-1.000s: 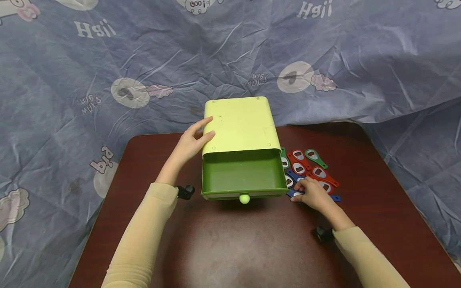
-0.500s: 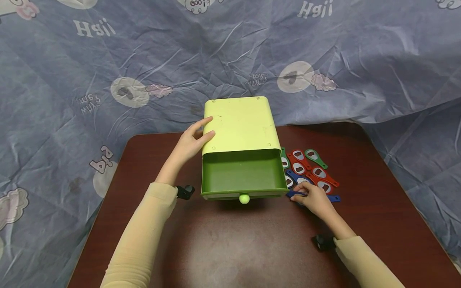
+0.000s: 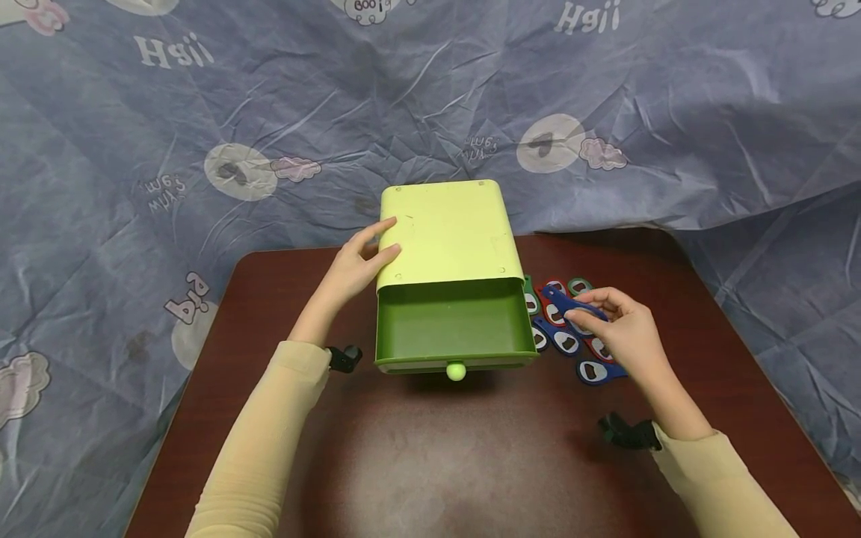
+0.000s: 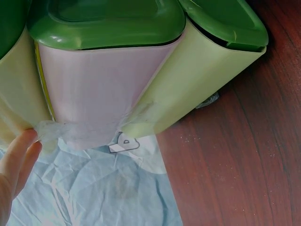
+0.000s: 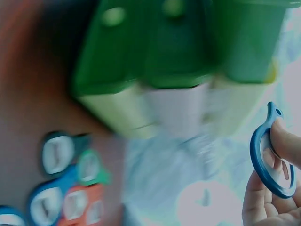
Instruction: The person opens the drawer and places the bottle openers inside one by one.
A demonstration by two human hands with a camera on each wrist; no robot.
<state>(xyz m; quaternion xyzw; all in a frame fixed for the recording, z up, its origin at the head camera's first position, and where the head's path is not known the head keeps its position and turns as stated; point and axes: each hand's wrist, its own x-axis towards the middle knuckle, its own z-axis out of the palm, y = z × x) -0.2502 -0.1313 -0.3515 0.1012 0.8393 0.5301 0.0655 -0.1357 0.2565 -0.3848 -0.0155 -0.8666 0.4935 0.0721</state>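
Observation:
A drawer cabinet (image 3: 447,232) with a pale yellow-green top stands mid-table. Its top green drawer (image 3: 457,321) is pulled out and has nothing in it. My left hand (image 3: 353,265) rests on the cabinet's left edge, fingers and thumb extended; in the left wrist view its fingers (image 4: 18,157) touch the cabinet side. My right hand (image 3: 632,329) pinches a blue bottle opener (image 3: 557,297) above the pile, right of the drawer. The right wrist view shows this opener (image 5: 256,155) between thumb and fingers. Beneath lie several blue, red and green bottle openers (image 3: 566,342), partly hidden by the hand.
The dark wooden table (image 3: 444,448) reaches forward from the cabinet. A printed blue-grey cloth (image 3: 303,90) hangs behind it. Lower tiers of the cabinet, one pink (image 4: 99,89), show in the left wrist view.
My right hand has lifted the blue bottle opener from the pile's near side and moved up and right, uncovering openers below. My left hand stays on the cabinet.

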